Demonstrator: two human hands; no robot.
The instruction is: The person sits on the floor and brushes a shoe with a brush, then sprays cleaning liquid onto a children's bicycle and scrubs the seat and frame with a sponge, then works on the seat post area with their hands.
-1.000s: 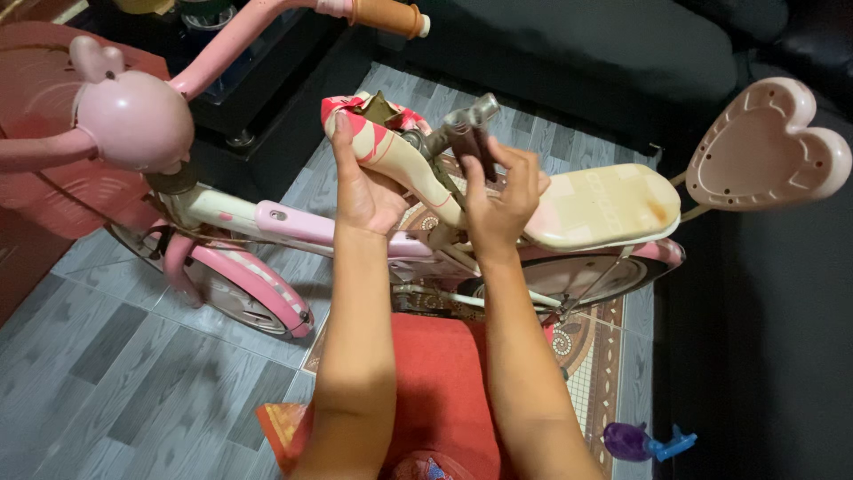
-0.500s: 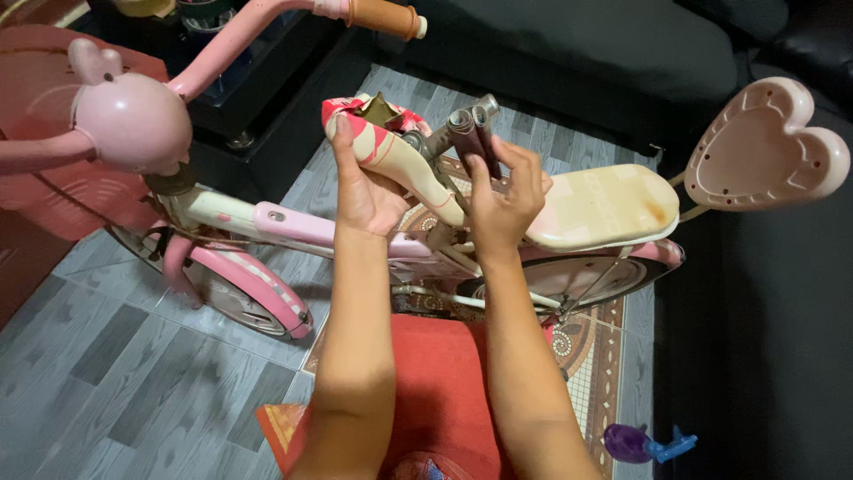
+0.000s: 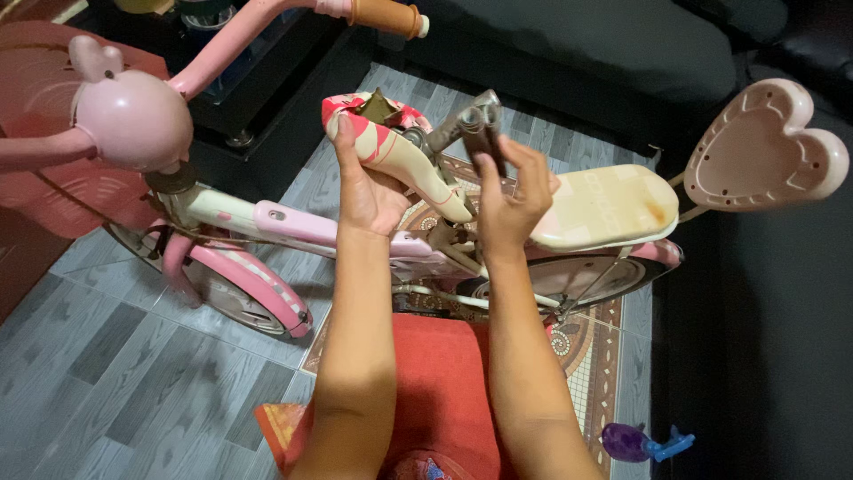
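Fingers of both hands work at a small pink bicycle's saddle [image 3: 404, 160].

Head view: left hand [image 3: 369, 191] clamps the tilted, torn saddle from below; right hand [image 3: 511, 200] pinches the grey clamp tool [image 3: 484, 129] just behind it. Steadying the saddle firmly looks wise. Handlebar [image 3: 267, 36] crowds ahead, heart-shaped backrest [image 3: 764, 147] behind; open floor [image 3: 107, 382] lies below.

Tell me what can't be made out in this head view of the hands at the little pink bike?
- Saddle clamp: hidden behind the tilted saddle and the right hand.
- Left hand palm: pressed against the saddle, unseen.
- Front basket: cut off by the left edge.
- Rear wheel: mostly hidden under the rear seat.
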